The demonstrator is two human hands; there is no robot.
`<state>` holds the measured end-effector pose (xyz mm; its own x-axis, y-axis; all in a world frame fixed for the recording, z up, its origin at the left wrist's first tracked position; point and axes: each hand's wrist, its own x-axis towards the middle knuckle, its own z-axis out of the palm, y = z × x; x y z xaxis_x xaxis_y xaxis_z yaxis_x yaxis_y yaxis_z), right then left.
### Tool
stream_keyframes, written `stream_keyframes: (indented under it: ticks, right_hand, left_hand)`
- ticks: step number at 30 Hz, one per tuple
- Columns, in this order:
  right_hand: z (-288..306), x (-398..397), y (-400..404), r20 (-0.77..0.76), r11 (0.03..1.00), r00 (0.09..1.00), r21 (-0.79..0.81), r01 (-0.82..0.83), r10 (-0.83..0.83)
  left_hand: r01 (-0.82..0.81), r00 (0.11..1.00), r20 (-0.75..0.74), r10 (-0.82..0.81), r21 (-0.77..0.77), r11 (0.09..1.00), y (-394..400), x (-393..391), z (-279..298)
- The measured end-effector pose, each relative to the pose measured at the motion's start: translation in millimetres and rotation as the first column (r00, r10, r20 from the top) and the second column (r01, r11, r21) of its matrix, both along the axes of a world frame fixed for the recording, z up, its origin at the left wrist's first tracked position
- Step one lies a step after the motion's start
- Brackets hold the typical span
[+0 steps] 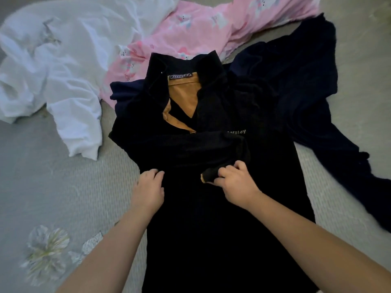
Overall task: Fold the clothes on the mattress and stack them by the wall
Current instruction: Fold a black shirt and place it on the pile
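A black collared shirt with a tan lining and a neck label lies lengthwise on the mattress in front of me. One of its sleeves is folded across the chest. My right hand pinches the cuff of that sleeve near the middle of the shirt. My left hand rests on the shirt's left edge with its fingers curled over the cloth. A navy garment lies spread under and to the right of the shirt.
A crumpled white garment lies at the far left. A pink printed garment lies beyond the shirt's collar. The grey mattress cover with a flower print shows at the left and right. No wall is in view.
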<state>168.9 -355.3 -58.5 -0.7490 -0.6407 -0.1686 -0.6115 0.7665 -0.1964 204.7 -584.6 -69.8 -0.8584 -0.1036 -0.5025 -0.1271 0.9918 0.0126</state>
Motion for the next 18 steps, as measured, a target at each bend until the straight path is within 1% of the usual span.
stream_keyframes:
  ticks: [1,2,3,4,5,6,7,8,9,10,11,12,13,14,15,16,17,18]
  right_hand:
    - [2.0,-0.8,17.0,-0.017,0.980,0.992,-0.156,0.122,-0.127]
    - [5.9,-0.5,34.8,0.051,0.914,0.957,-0.286,0.287,-0.285]
    - [10.7,-1.6,53.9,0.136,0.800,0.874,-0.356,0.483,-0.467]
    - [15.0,-3.5,72.8,0.225,0.643,0.729,-0.354,0.679,-0.647]
    - [16.3,-5.9,90.0,0.284,0.483,0.557,-0.293,0.825,-0.780]
    - [13.5,-6.3,105.5,0.328,0.344,0.399,-0.213,0.914,-0.856]
    - [11.0,-7.4,115.8,0.368,0.258,0.293,-0.142,0.956,-0.883]
    - [9.2,-9.9,120.3,0.409,0.207,0.227,-0.092,0.974,-0.884]
    - [8.4,-13.2,120.1,0.429,0.196,0.207,-0.071,0.978,-0.879]
    - [7.9,-17.5,117.6,0.408,0.238,0.243,-0.063,0.969,-0.880]
    - [7.4,-22.9,113.8,0.339,0.335,0.332,-0.052,0.941,-0.880]
    - [5.2,-29.3,109.7,0.249,0.465,0.454,-0.017,0.885,-0.855]
    - [2.8,-36.1,106.4,0.179,0.591,0.573,0.061,0.805,-0.800]
    - [1.4,-43.2,103.4,0.152,0.677,0.660,0.168,0.717,-0.736]
    - [1.5,-50.9,100.4,0.173,0.709,0.692,0.277,0.648,-0.700]
    - [3.1,-58.6,98.1,0.215,0.699,0.677,0.376,0.608,-0.704]
    - [6.4,-63.7,97.1,0.248,0.675,0.646,0.459,0.577,-0.722]
    - [12.2,-67.1,96.8,0.260,0.666,0.647,0.528,0.526,-0.717]
  left_hand:
    - [0.011,1.000,0.002,-0.011,-0.033,0.999,-0.7,-1.9,-1.1]
    - [0.002,1.000,-0.009,-0.002,-0.048,0.999,-0.1,-4.4,-0.1]
    - [-0.009,0.999,-0.040,0.007,-0.035,0.999,0.6,-7.8,2.9]
    - [0.002,0.995,-0.102,-0.001,0.013,1.000,0.6,-11.6,6.5]
    - [0.046,0.986,-0.166,-0.032,0.079,0.996,0.2,-16.3,11.0]
    - [0.106,0.965,-0.254,-0.068,0.137,0.985,-1.2,-21.5,15.3]
    - [0.177,0.925,-0.363,-0.115,0.142,0.974,-3.7,-27.6,17.1]
    - [0.206,0.888,-0.439,-0.138,0.110,0.972,-5.7,-35.5,18.0]
    - [0.203,0.874,-0.463,-0.145,0.079,0.976,-7.4,-45.0,18.6]
    - [0.173,0.883,-0.452,-0.128,0.060,0.983,-10.3,-54.7,18.3]
    - [0.118,0.902,-0.421,-0.091,0.041,0.992,-14.7,-63.7,17.5]
    - [0.059,0.927,-0.372,-0.048,0.019,0.998,-20.1,-71.1,16.1]
    - [0.029,0.940,-0.340,-0.025,0.007,1.000,-25.7,-76.3,15.1]
    - [0.048,0.933,-0.356,-0.043,0.004,0.999,-31.3,-80.0,13.5]
    - [0.085,0.930,-0.360,-0.073,0.016,0.996,-36.3,-83.3,15.3]
    - [0.125,0.926,-0.364,-0.100,0.047,0.991,-41.3,-87.0,19.6]
    - [0.162,0.930,-0.348,-0.114,0.110,0.981,-45.9,-90.5,25.0]
    - [0.194,0.932,-0.343,-0.119,0.194,0.962,-52.3,-92.9,27.5]
